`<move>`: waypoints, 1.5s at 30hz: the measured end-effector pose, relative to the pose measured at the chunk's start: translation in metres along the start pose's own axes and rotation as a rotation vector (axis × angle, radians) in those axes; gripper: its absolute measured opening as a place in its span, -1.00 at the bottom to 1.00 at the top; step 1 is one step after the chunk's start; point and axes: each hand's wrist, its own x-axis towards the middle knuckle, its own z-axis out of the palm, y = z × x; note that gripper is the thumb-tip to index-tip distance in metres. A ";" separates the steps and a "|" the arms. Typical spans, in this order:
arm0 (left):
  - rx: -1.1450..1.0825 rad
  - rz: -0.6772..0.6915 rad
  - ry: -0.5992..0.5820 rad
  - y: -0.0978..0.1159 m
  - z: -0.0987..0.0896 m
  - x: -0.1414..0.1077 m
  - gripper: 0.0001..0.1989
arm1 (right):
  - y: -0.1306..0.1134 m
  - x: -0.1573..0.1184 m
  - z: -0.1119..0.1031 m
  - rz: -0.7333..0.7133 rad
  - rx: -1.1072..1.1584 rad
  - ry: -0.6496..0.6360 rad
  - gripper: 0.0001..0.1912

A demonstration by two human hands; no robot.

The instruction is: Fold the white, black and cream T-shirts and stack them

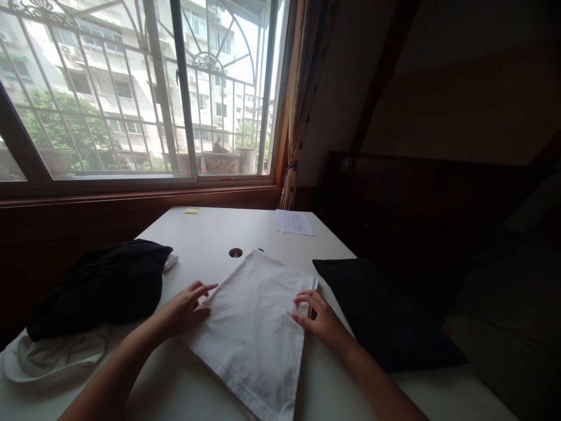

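Note:
A white cloth piece [256, 327], folded flat into a four-sided shape with faint creases, lies at an angle on the white table [210, 234]. At its left edge is my left hand [190, 307], fingers stretched out and apart, the fingertips at the fabric. My right hand [319, 318] rests at the cloth's right edge with fingers bent and a gap between thumb and forefinger. Neither hand visibly grips the fabric. Whether the cloth is a bag or a garment I cannot tell.
A black cloth heap [105, 286] lies at the left over a white fabric piece with a strap [56, 356]. Flat black cloth [385, 316] lies at the right. Farther back are a cable hole [235, 253], printed paper [294, 222] and a yellow note [191, 210], below a barred window.

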 end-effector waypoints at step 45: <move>0.105 0.195 -0.113 0.019 0.009 0.006 -0.60 | 0.003 -0.001 0.001 -0.065 -0.133 0.009 -0.70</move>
